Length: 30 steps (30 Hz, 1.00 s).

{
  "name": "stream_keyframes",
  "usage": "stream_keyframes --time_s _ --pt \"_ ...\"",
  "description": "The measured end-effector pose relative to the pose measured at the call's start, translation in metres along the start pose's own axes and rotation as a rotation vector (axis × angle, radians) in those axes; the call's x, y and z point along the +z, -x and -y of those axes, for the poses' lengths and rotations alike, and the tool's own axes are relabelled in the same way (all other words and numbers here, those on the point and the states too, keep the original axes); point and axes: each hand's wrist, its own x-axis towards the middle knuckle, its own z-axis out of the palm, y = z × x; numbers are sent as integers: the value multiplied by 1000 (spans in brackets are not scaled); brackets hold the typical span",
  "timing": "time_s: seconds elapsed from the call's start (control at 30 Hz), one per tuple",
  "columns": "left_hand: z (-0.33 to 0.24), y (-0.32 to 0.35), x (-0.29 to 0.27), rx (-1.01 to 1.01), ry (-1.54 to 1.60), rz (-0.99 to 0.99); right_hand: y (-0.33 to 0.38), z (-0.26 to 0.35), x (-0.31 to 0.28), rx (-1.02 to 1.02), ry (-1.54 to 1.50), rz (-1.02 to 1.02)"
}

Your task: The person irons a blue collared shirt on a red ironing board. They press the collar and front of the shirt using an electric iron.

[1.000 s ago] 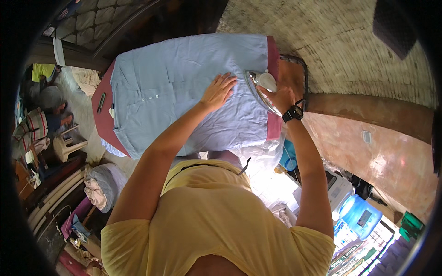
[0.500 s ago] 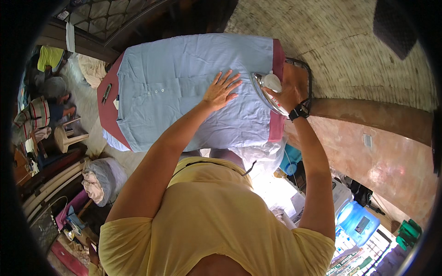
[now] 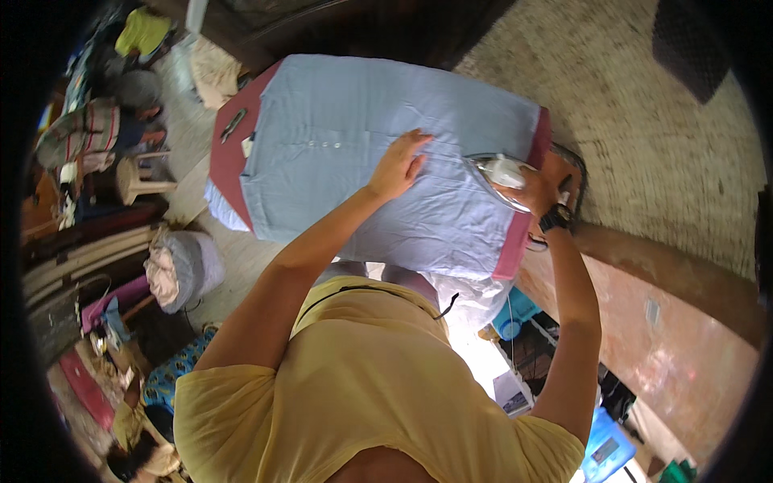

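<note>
A light blue garment (image 3: 322,185) with a short row of buttons lies spread over a dark red ironing board (image 3: 229,173). My right hand (image 3: 533,191) is closed around the handle of a steam iron (image 3: 506,172), which rests at the garment's right end with its tip toward the left. Left of the iron, my left hand (image 3: 397,166) is over the cloth, thumb apart from the fingers, holding nothing. Whether its whole palm touches the cloth, I cannot tell. Creases run through the fabric between the hand and the iron. A small dark slim object (image 3: 233,125) lies on the board's left end.
A wooden stool (image 3: 133,179) and a bag stuffed with cloth (image 3: 189,270) stand to the left. Another person (image 3: 145,439) shows at the lower left; others are at the far left. A low ledge (image 3: 660,258) runs at right, with a blue water container (image 3: 605,444) below.
The view has turned, so the board appears tilted and shifted right. The iron's tip has swung leftward over the cloth. My left hand's spread fingers have drawn closer together.
</note>
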Motion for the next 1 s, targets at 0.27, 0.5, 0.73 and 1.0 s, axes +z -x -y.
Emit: stream_keyframes --time_s 0.27,0.5,0.73,1.0 --pt "84 89 -162 -662 -890 -400 -6 -1 -2 -19 -108 81" --pt "140 107 -188 -558 -570 -275 -4 -3 -11 25 -125 138" --pt "157 98 -215 -712 -319 -168 -2 2 -14 15 -221 145" --pt "139 64 -173 -686 -532 -455 0 0 -13 22 -207 128"
